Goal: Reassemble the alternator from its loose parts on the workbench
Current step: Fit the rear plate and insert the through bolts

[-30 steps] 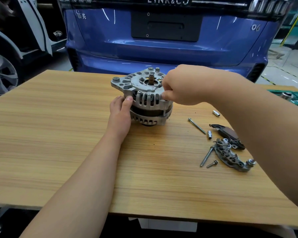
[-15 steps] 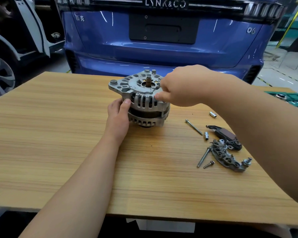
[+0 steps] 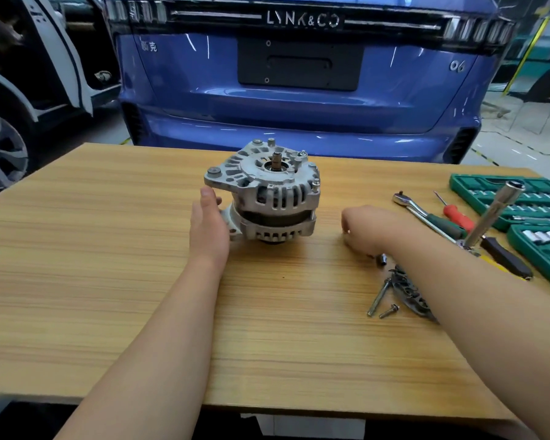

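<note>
on the workbench [image 3: 108, 249] centre | alternator [image 3: 267, 198] is stood shaft-up | left hand [image 3: 208, 227] is held flat at its left side, fingers straight | right hand [image 3: 367, 231] is rested near loose bolts [image 3: 378, 296], fingers curled, grasp cannot be told

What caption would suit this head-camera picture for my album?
Alternator on a wooden workbench, left hand open beside it, right hand down near loose bolts, socket set at right.

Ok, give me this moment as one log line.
alternator: upright on workbench | left hand: open, at its left side | right hand: on bench by loose bolts, grip unclear | ratchet: untouched
</note>
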`<action>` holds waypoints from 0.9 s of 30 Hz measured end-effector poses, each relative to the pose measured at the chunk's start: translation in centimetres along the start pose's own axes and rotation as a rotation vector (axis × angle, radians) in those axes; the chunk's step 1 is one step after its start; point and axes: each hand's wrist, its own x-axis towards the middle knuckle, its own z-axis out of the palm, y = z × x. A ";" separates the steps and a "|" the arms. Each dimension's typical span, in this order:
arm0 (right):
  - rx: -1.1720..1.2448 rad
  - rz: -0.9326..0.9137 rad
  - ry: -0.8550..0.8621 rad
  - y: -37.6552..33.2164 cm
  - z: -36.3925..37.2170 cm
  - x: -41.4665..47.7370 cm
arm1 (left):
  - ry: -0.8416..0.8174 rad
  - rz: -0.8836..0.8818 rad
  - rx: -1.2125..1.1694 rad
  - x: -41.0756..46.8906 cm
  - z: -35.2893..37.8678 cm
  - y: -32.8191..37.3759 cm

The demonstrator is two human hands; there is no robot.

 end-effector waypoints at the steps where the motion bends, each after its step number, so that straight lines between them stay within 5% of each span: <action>1: 0.038 0.004 0.006 0.2 0.1 0.1 | 0.008 0.047 0.011 -0.2 0.0 0.0; 4: 0.210 -0.041 0.084 1.1 -0.8 -0.4 | -0.012 0.134 -0.037 -0.8 0.2 0.0; 8: 0.770 -0.284 0.681 -0.2 -6.0 -3.8 | -0.007 0.223 -0.066 -1.0 0.5 -0.3; 11: 1.002 -0.521 0.847 -4.7 -9.2 -5.6 | -0.039 0.283 -0.081 -1.1 0.5 -0.3; 17: 0.821 -0.504 0.673 -9.3 -8.8 -4.8 | -0.072 0.392 -0.110 -1.9 0.4 -0.2; 27: 0.493 -0.512 0.695 -8.0 -9.7 -5.7 | -0.145 0.477 -0.163 -2.1 0.8 0.2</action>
